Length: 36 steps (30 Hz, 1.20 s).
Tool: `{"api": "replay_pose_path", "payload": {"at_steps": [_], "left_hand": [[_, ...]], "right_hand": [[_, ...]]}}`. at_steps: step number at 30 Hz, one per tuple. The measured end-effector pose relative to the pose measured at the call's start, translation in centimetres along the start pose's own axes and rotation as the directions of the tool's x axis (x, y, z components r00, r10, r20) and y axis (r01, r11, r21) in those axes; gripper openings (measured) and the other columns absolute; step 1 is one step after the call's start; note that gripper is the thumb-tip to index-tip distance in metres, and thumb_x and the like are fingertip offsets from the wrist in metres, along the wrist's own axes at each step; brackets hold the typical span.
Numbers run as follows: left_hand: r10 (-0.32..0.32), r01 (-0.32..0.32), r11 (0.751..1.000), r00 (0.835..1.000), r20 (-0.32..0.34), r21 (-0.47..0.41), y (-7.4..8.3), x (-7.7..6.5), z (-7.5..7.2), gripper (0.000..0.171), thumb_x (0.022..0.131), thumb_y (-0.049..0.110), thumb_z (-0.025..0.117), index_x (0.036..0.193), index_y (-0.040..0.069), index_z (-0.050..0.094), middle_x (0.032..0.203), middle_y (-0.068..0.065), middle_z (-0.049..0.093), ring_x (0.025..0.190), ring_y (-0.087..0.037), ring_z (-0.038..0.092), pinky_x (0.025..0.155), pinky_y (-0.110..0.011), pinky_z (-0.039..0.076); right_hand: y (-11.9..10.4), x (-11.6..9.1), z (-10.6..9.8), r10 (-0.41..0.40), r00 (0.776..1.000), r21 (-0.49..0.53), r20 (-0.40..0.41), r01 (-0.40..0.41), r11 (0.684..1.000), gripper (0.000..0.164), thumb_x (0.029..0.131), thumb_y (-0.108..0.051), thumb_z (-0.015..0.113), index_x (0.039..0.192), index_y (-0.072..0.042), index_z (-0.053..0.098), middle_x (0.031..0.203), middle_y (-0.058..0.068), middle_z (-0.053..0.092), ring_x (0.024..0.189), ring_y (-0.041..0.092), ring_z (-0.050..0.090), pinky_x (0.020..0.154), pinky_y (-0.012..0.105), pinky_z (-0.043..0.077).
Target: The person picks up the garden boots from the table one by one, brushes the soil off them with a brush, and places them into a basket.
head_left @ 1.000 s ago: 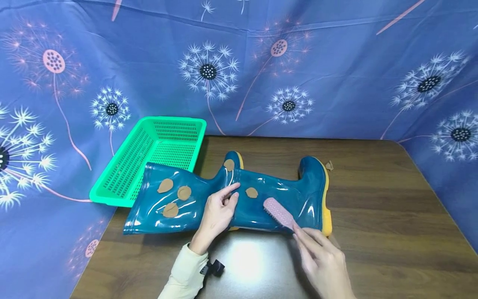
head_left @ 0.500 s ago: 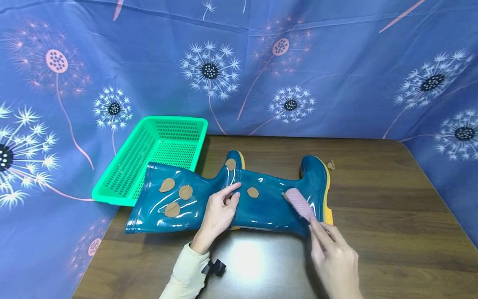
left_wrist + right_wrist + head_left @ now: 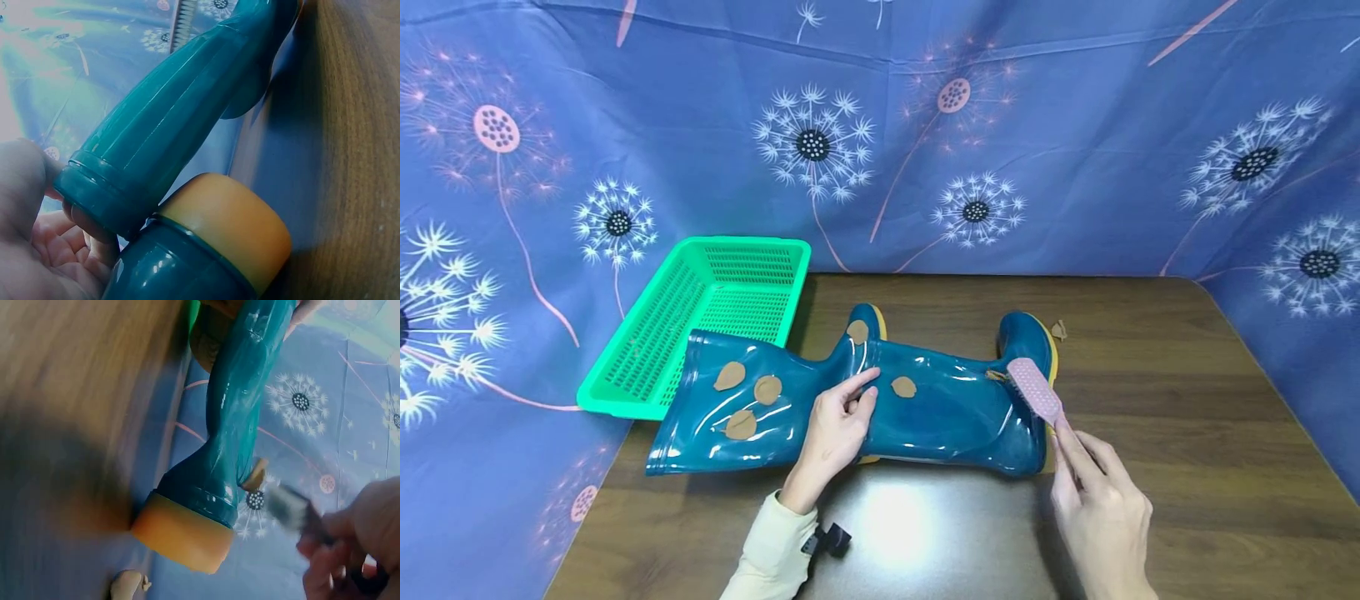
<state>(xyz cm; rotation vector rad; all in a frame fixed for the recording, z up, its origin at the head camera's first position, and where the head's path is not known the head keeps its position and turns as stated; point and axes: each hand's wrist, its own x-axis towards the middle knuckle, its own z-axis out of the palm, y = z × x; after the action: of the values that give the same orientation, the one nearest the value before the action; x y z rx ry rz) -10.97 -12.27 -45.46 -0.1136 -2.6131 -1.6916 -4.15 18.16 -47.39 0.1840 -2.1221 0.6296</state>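
Two teal rubber boots with yellow soles lie on their sides on the wooden table. My left hand (image 3: 838, 429) holds the shaft rim of the right boot (image 3: 947, 417), with the index finger and thumb at the edge. My right hand (image 3: 1105, 508) grips a pink brush (image 3: 1033, 387) by its handle, bristles down, over that boot's ankle. A curled brown mud-like piece (image 3: 996, 376) sits just left of the brush head; in the right wrist view this lump (image 3: 255, 475) sticks up from the boot. One flat brown patch (image 3: 903, 387) is on its shaft.
The left boot (image 3: 700, 425) carries several brown patches (image 3: 767, 390) on its shaft and toe. A green plastic basket (image 3: 617, 350) stands at the back left, behind that shaft. A brown scrap (image 3: 1059, 330) lies on the table (image 3: 1195, 400) past the right boot's toe.
My right hand has moved the brush right along the boot, from mid-shaft to the ankle. A brown piece has shifted right with it and curled. The left hand stays put.
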Motion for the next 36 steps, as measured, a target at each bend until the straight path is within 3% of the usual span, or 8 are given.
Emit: {"api": "replay_pose_path", "payload": {"at_steps": [4, 10, 13, 18, 24, 27, 30, 36], "left_hand": [[0.0, 0.0, 1.0, 1.0, -0.006, -0.005, 0.1, 0.0, -0.1, 0.038, 0.11, 0.019, 0.058, 0.147, 0.015, 0.066, 0.062, 0.0, 0.046, 0.05, -0.012, 0.044, 0.047, -0.021, 0.032], [0.004, -0.004, 1.0, 1.0, 0.002, -0.006, 0.1, 0.0, -0.1, 0.038, 0.11, 0.02, 0.058, 0.147, 0.015, 0.065, 0.062, 0.0, 0.046, 0.05, -0.012, 0.045, 0.047, -0.021, 0.033], [0.0, 0.0, 1.0, 1.0, 0.0, -0.002, 0.0, 0.0, -0.2, 0.038, 0.11, 0.02, 0.058, 0.147, 0.015, 0.065, 0.062, 0.0, 0.047, 0.049, -0.012, 0.045, 0.047, -0.021, 0.033], [0.002, -0.002, 1.0, 1.0, -0.007, -0.01, 0.0, 0.0, -0.2, 0.038, 0.11, 0.02, 0.058, 0.147, 0.015, 0.066, 0.062, 0.0, 0.047, 0.05, -0.013, 0.045, 0.047, -0.021, 0.032], [-0.006, 0.006, 1.0, 1.0, -0.002, -0.004, 0.0, -0.1, -0.2, 0.037, 0.11, 0.02, 0.058, 0.146, 0.015, 0.066, 0.062, 0.001, 0.047, 0.05, -0.013, 0.045, 0.047, -0.021, 0.032], [-0.006, 0.006, 1.0, 1.0, -0.015, 0.003, 0.0, -0.1, -0.2, 0.037, 0.11, 0.019, 0.059, 0.146, 0.015, 0.067, 0.062, 0.0, 0.046, 0.051, -0.013, 0.045, 0.047, -0.022, 0.032], [-0.003, 0.003, 1.0, 1.0, -0.011, 0.005, 0.0, 0.0, -0.2, 0.037, 0.11, 0.02, 0.058, 0.146, 0.016, 0.066, 0.063, 0.001, 0.047, 0.053, -0.014, 0.046, 0.048, -0.022, 0.033], [-0.009, 0.009, 1.0, 1.0, -0.006, 0.002, 0.0, 0.0, -0.2, 0.037, 0.11, 0.02, 0.058, 0.147, 0.016, 0.066, 0.063, 0.0, 0.047, 0.052, -0.014, 0.046, 0.047, -0.022, 0.033]], "right_hand": [[0.3, 0.5, 0.1, -0.1, 0.992, 0.05, 0.082, 0.096, 0.994, 0.036, 0.109, -0.033, 0.061, 0.114, -0.006, 0.084, 0.097, 0.012, 0.078, 0.072, 0.025, 0.072, 0.073, 0.024, 0.054], [0.7, 1.3, 0.0, -0.05, 0.995, -0.034, 0.081, 0.053, 0.998, 0.026, 0.104, -0.021, 0.065, 0.112, -0.004, 0.083, 0.099, 0.015, 0.077, 0.073, 0.031, 0.074, 0.067, 0.05, 0.052], [0.8, 1.3, -0.2, -0.021, 0.999, -0.02, 0.032, 0.022, 1.0, 0.022, 0.098, -0.015, 0.069, 0.112, -0.005, 0.083, 0.098, 0.015, 0.078, 0.071, 0.031, 0.073, 0.066, 0.044, 0.052], [0.9, 0.9, -0.3, -0.073, 0.993, 0.023, 0.09, 0.071, 0.997, 0.028, 0.102, -0.024, 0.065, 0.112, -0.005, 0.084, 0.096, 0.012, 0.078, 0.068, 0.025, 0.072, 0.063, 0.036, 0.054], [1.5, 0.9, -1.2, 0.079, 0.997, -0.054, -0.001, -0.079, 0.995, 0.023, 0.091, -0.005, 0.074, 0.112, -0.002, 0.083, 0.097, 0.018, 0.078, 0.067, 0.033, 0.07, 0.066, 0.014, 0.048], [1.7, 0.8, -1.3, 0.018, 0.998, -0.025, 0.064, -0.017, 1.0, 0.023, 0.096, -0.012, 0.07, 0.112, -0.002, 0.083, 0.097, 0.016, 0.078, 0.066, 0.029, 0.069, 0.068, 0.006, 0.048], [2.0, 0.6, -1.3, -0.013, 0.995, -0.006, 0.098, 0.014, 1.0, 0.025, 0.096, -0.016, 0.068, 0.111, -0.002, 0.083, 0.094, 0.015, 0.078, 0.064, 0.026, 0.068, 0.061, 0.013, 0.052], [2.7, 0.9, -1.7, 0.154, 0.987, -0.082, -0.036, -0.157, 0.984, 0.022, 0.092, -0.004, 0.075, 0.113, -0.003, 0.083, 0.097, 0.02, 0.079, 0.071, 0.031, 0.07, 0.08, -0.003, 0.035]]}}
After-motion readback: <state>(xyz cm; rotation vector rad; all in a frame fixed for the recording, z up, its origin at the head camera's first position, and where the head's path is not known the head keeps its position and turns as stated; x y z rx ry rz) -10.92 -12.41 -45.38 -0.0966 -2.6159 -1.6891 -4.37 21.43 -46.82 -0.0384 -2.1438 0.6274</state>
